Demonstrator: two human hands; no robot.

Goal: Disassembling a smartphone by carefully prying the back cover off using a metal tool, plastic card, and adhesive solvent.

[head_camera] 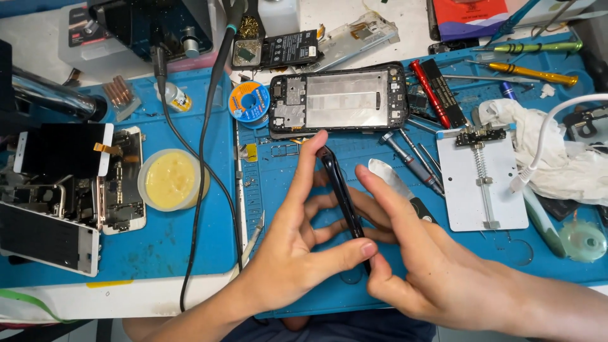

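Observation:
My left hand (294,244) and my right hand (411,244) hold a thin black phone part (339,187) edge-up between them, above the blue work mat (183,240). My left forefinger touches its top end and my left thumb presses its lower end. The fingers of my right hand lie along its right side. Just beyond it lies an opened black phone frame (339,100) with a silver metal plate inside.
A tub of yellow paste (170,180) and dismantled white phones (63,190) lie at left. A black cable (206,158) crosses the mat. A solder spool (248,101), screwdrivers (532,73), a metal board holder (481,180), a white cloth (557,158) and a metal spatula (389,177) lie around.

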